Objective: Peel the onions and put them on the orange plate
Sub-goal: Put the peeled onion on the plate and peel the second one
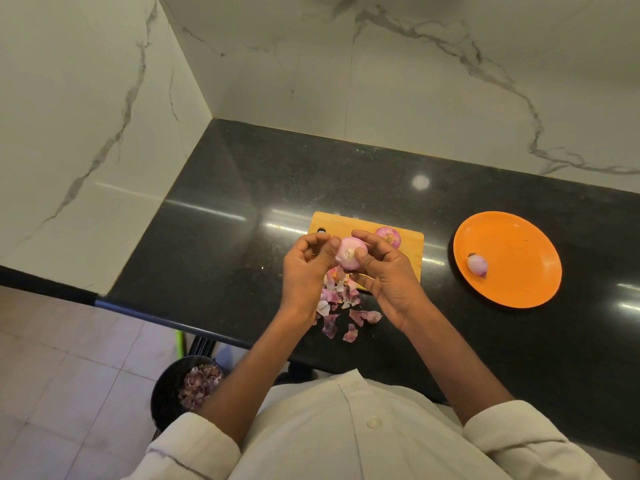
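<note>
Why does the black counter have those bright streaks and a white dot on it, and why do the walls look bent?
Head view: the streaks and the round white spot are glare from lights overhead, mirrored in the polished black counter; the marble wall and the counter edge bow because the lens is wide-angle; the hands cast little shadow, and the peeled onion between them looks sharp.

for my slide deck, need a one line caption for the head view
Both hands peel a pale pink onion above a wooden cutting board; one peeled onion lies on the round orange plate.
</note>
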`<state>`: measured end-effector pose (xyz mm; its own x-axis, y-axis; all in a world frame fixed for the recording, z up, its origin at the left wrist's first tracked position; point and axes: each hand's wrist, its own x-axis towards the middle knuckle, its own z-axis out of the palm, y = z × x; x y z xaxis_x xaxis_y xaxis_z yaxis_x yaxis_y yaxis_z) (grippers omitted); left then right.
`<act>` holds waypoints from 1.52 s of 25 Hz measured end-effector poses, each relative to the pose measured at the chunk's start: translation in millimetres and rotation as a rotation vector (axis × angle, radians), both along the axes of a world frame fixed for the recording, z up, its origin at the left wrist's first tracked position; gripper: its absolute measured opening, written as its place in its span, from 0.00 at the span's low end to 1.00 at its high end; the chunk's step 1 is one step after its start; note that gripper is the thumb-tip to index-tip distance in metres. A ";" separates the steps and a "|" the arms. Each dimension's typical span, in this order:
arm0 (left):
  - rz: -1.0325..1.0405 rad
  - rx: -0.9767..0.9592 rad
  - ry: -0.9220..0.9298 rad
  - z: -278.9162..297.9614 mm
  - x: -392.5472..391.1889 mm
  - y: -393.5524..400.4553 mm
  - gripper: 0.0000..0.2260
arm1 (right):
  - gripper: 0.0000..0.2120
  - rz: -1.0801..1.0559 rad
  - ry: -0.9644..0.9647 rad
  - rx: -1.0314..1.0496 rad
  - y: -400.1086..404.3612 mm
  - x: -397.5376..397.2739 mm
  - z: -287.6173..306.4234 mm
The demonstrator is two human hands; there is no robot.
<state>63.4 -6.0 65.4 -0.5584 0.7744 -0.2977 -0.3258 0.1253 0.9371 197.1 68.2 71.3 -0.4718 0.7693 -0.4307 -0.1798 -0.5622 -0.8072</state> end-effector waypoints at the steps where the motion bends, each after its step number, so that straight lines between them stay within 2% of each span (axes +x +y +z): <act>1: -0.028 -0.001 0.053 -1.1 -1.2 -0.7 0.09 | 0.16 0.003 -0.004 0.004 0.0 0.3 -0.6; 5: -0.028 -0.007 0.224 -5.2 -4.6 -1.7 0.05 | 0.15 0.011 -0.019 0.017 1.1 0.2 -0.9; 9: 0.044 -0.037 0.283 -6.7 -5.0 -1.2 0.04 | 0.14 0.017 0.003 0.002 1.1 -0.9 -3.5; 13: 0.018 -0.009 0.155 -7.1 -12.5 1.3 0.07 | 0.16 0.018 0.021 -0.023 2.5 -0.5 -2.5; 17: -0.064 0.003 0.133 -0.5 -11.1 2.4 0.07 | 0.21 0.055 -0.055 0.104 5.2 -0.3 -1.6; 18: -0.027 -0.008 0.071 -1.3 -11.4 4.0 0.07 | 0.21 0.053 -0.048 0.091 5.9 -0.8 -2.6; 21: 0.103 -0.020 -0.315 -1.1 -13.1 6.1 0.13 | 0.19 0.048 0.038 -0.040 6.3 -4.1 -3.5; 23: 0.107 -0.014 -0.445 -1.6 -12.3 5.5 0.16 | 0.19 0.035 0.071 -0.098 6.2 -4.2 -4.9; 26: 0.066 -0.005 -0.436 -1.4 -12.1 5.8 0.14 | 0.20 0.050 0.065 -0.085 5.9 -3.0 -7.8; 30: 0.003 -0.032 -0.320 -5.1 -12.3 4.3 0.15 | 0.20 0.103 -0.050 0.107 8.4 -2.2 -9.3; 33: 0.031 -0.097 -0.286 -8.0 -16.3 5.7 0.11 | 0.20 0.161 -0.133 0.254 7.7 -2.9 -12.3; 36: 0.053 -0.159 -0.280 -5.9 -17.9 10.1 0.08 | 0.20 0.180 -0.119 0.262 7.5 -2.9 -10.9; 38: 0.070 -0.174 -0.380 -2.2 -18.8 11.9 0.08 | 0.21 0.142 -0.045 0.196 6.5 -1.8 -4.4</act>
<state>44.6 5.9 63.2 -0.4332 0.6582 -0.6157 -0.6578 0.2361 0.7152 195.3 74.7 66.9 -0.5653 0.7675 -0.3024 -0.0715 -0.4108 -0.9089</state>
